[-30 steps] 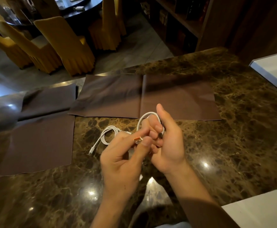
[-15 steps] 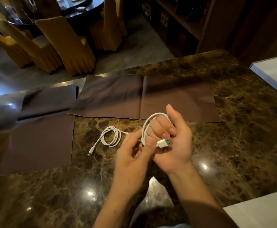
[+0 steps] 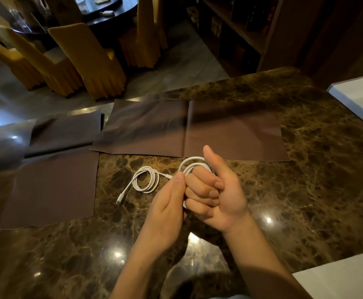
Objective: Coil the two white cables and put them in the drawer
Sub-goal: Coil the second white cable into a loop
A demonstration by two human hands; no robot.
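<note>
Cloth mats (image 3: 53, 186) in brown lay on the left of the marble table (image 3: 305, 190). Just right of them rested the first white cable (image 3: 147, 180), looped into a loose coil, one plug trailing out toward the near left. Next came the left hand (image 3: 165, 214), its fingers (image 3: 178, 182) drawn together in a pinch on a strand of the second white cable (image 3: 192, 164). That cable ran in loops around the curled fingers (image 3: 204, 184) of the right hand (image 3: 221, 197), which closed on it with the thumb raised clear. Its plug end was hidden between the hands. By my reading the step was finishing this second coil: the loose tail wanted tucking or wrapping round the loops. Done well, the right hand would hold the loops firm and even while the left fed the tail in snugly, without kinking the cable near the plug — otherwise the coil could spring open once set down. No drawer was in view.
</note>
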